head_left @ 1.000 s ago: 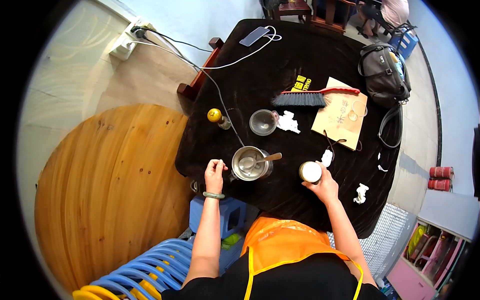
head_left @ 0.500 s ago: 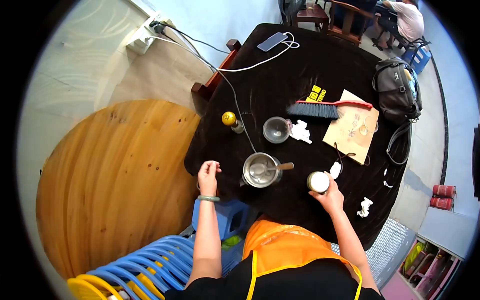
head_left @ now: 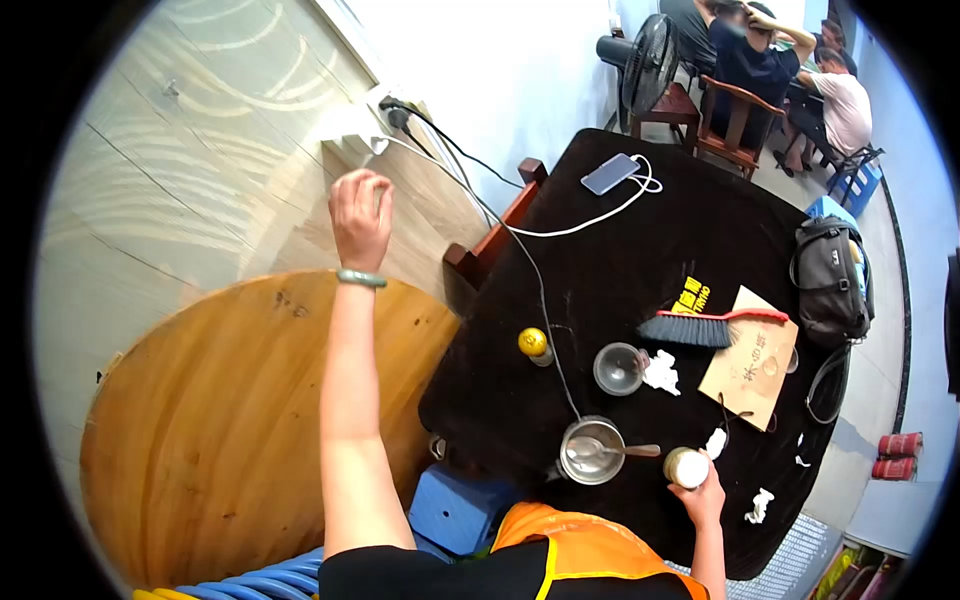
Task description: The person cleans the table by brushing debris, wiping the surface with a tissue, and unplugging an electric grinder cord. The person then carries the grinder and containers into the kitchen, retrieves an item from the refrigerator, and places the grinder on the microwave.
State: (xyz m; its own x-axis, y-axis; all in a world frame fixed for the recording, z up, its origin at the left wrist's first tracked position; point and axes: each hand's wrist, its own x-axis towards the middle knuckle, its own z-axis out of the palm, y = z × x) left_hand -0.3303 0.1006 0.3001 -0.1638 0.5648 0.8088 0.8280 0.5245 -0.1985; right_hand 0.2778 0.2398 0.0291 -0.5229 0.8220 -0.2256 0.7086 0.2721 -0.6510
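My left hand [head_left: 361, 220], with a green bangle at its wrist, is raised over the floor. It is close to the white socket block [head_left: 350, 143] with its black plugs. Its fingers are curled together; whether anything small is between them is hidden. My right hand [head_left: 705, 498] is wrapped round a jar with a white top [head_left: 687, 468] at the near side of the dark-covered table [head_left: 500, 390]. To the jar's left stands a metal pot [head_left: 575, 465], joined to a dark cord. A spoon [head_left: 640, 451] rests in it, its handle over the rim.
A yellow-topped bottle [head_left: 533, 343], clear bowl [head_left: 619, 369], brush [head_left: 690, 329], paper bag [head_left: 755, 355], tissues [head_left: 661, 372] and charging phone [head_left: 610, 174] are on the table. A round wooden board [head_left: 220, 420] is at left, a blue stool [head_left: 450, 508] below. Several people sit far off.
My left hand has risen from beside the pot to near the socket block. The view has shifted, so the table appears lower and further right. My right hand still grips the jar.
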